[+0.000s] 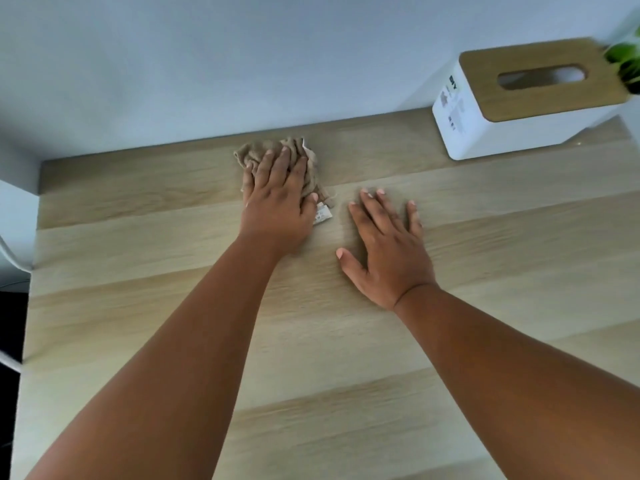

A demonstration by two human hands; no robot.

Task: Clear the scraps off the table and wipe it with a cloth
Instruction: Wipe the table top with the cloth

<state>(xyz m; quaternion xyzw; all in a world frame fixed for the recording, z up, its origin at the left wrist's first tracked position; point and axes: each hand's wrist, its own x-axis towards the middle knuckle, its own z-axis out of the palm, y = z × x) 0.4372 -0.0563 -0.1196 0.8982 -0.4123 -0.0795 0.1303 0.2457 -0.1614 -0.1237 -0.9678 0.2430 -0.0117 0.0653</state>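
A crumpled beige cloth (266, 150) lies near the far edge of the light wooden table (138, 306). My left hand (277, 199) presses flat on top of it, fingers spread over the folds; a small white label (322, 215) sticks out beside my thumb. My right hand (384, 247) rests palm-down on the bare wood just to the right, fingers apart and holding nothing. I see no scraps on the table surface.
A white tissue box with a wooden lid (519, 98) stands at the far right corner, with green plant leaves (623, 64) behind it. A pale wall runs along the table's far edge. The table's left edge drops to a dark floor with a white cable (10, 254).
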